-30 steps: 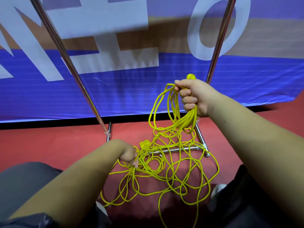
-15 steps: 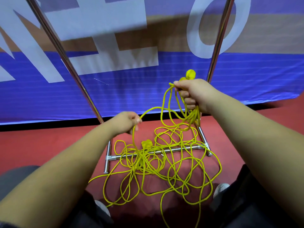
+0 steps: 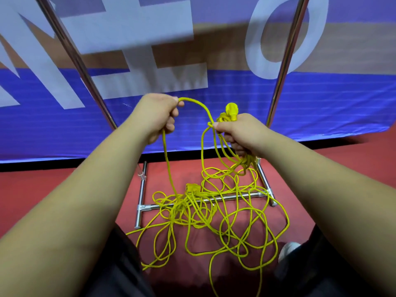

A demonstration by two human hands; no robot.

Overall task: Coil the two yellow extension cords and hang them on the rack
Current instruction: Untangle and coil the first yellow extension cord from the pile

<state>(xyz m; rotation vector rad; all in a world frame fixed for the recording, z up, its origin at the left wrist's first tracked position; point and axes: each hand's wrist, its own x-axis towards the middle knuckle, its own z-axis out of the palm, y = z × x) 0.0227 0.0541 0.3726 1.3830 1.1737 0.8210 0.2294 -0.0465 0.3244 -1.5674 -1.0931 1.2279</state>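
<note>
Loose yellow cord point(image 3: 182, 209) lay tangled on the red floor point(image 3: 64, 189) across the base of the rack point(image 3: 140, 196). One strand ran upright to the left hand point(image 3: 156, 116), fingers curled round it, then arched over to the right hand point(image 3: 240, 133), which gripped bunched loops, plug point(image 3: 231, 110) pointing up.

Both forearms extended forward, raised. Left hand point(image 3: 157, 115) fisted, fingers point(image 3: 174, 113) curled right; right hand point(image 3: 240, 133) fisted, fingers curled left, knuckles up.
</note>
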